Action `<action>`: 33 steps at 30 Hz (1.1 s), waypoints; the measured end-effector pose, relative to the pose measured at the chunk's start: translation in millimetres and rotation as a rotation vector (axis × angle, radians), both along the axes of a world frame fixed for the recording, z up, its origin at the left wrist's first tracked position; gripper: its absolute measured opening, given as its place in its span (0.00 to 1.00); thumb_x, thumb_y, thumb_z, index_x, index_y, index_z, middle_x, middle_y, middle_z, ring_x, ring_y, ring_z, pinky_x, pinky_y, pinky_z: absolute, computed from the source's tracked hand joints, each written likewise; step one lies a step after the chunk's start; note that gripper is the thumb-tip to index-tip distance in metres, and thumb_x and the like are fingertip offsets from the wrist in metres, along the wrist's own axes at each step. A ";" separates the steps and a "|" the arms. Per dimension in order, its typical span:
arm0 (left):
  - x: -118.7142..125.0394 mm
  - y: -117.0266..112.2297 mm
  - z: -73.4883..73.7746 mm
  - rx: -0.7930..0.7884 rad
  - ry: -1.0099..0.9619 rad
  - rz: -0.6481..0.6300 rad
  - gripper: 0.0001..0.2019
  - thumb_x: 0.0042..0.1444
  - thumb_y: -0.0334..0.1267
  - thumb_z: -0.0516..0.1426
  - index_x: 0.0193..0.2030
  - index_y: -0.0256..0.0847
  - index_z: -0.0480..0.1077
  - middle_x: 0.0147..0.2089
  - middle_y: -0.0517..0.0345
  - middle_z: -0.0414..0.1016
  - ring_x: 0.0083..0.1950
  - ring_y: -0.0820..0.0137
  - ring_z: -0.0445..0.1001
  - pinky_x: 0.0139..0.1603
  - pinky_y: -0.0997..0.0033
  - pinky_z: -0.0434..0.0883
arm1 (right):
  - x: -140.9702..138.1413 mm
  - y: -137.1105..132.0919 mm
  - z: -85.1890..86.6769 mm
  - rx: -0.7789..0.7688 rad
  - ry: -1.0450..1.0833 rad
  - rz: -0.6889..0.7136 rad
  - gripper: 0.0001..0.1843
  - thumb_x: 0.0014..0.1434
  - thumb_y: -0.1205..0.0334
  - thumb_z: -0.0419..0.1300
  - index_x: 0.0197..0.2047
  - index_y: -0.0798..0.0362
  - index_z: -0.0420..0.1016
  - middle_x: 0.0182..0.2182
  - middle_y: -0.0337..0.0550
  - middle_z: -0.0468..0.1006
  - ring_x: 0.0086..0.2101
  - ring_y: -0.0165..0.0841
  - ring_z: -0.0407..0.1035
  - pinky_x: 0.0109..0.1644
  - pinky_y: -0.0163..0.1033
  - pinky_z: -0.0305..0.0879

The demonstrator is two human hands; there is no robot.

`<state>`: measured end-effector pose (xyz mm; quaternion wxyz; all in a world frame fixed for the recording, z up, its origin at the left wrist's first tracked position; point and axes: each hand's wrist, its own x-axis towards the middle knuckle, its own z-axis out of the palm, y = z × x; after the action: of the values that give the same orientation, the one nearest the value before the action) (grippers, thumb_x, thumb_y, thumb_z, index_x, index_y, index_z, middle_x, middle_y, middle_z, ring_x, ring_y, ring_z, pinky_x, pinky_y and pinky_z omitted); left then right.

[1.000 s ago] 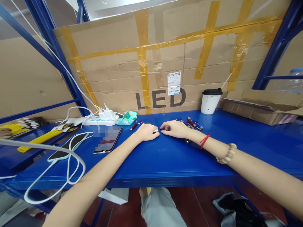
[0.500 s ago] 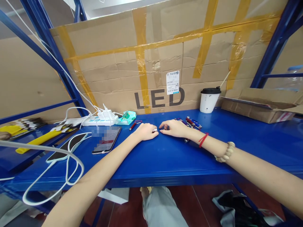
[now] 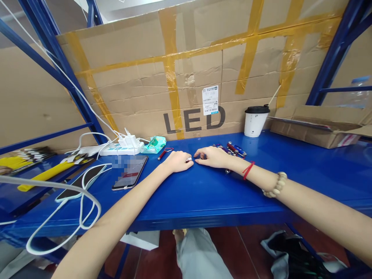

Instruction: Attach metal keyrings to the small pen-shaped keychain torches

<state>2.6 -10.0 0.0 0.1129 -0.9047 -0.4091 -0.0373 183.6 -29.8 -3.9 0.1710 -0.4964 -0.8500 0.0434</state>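
Both hands rest close together on the blue metal shelf (image 3: 203, 197). My left hand (image 3: 178, 162) is curled into a loose fist with a small silver part (image 3: 188, 159) showing at its fingertips. Fingers bent, my right hand (image 3: 211, 157) pinches a small dark blue piece (image 3: 202, 156) right next to the silver part. Several small pen-like keychain lights (image 3: 234, 149) in red and blue lie just behind my right wrist. One red keychain light (image 3: 164, 153) lies alone to the left of my left hand.
A phone (image 3: 129, 171) lies face up to the left, a second phone (image 3: 78, 183) on a white cable beside it. A power strip (image 3: 117, 148), a wipes pack (image 3: 155, 143), a paper cup (image 3: 255, 120), a flat carton (image 3: 316, 126) and a yellow tool (image 3: 43, 176) stand around.
The hands have stayed together in the same place. Only the camera view has drifted slightly, shifting everything a little left and up.
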 end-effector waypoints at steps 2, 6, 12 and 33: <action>-0.2 0.4 0.1 -0.002 0.000 0.005 0.15 0.55 0.41 0.45 0.28 0.40 0.69 0.33 0.53 0.77 0.36 0.64 0.74 0.32 0.71 0.63 | 0.1 0.1 -0.1 0.003 -0.002 0.002 0.17 0.56 0.51 0.53 0.44 0.49 0.73 0.33 0.39 0.78 0.33 0.32 0.71 0.31 0.33 0.60; 0.1 0.6 0.5 -0.006 -0.003 0.002 0.15 0.55 0.42 0.45 0.28 0.40 0.69 0.33 0.53 0.77 0.36 0.64 0.74 0.31 0.71 0.63 | 0.6 -0.4 -0.1 -0.002 -0.005 0.006 0.17 0.56 0.51 0.53 0.45 0.48 0.73 0.34 0.39 0.78 0.34 0.33 0.71 0.31 0.33 0.59; 0.9 0.1 -0.1 0.005 0.001 0.004 0.15 0.55 0.41 0.45 0.27 0.40 0.69 0.31 0.53 0.76 0.35 0.64 0.74 0.31 0.71 0.63 | 0.8 -2.7 1.2 -0.013 -0.028 0.005 0.17 0.57 0.52 0.52 0.47 0.48 0.72 0.38 0.40 0.77 0.34 0.33 0.71 0.31 0.33 0.59; 1.4 3.4 -0.9 -0.004 -0.002 0.011 0.14 0.55 0.41 0.45 0.26 0.40 0.68 0.31 0.55 0.76 0.34 0.66 0.73 0.30 0.72 0.61 | 2.7 -3.1 0.9 0.021 -0.069 0.111 0.16 0.59 0.55 0.51 0.48 0.49 0.71 0.40 0.43 0.77 0.36 0.34 0.71 0.37 0.34 0.62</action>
<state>4.0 -6.6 -0.9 0.1109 -0.9026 -0.4144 -0.0369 186.3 -32.9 -3.0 0.1439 -0.4481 -0.8819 0.0265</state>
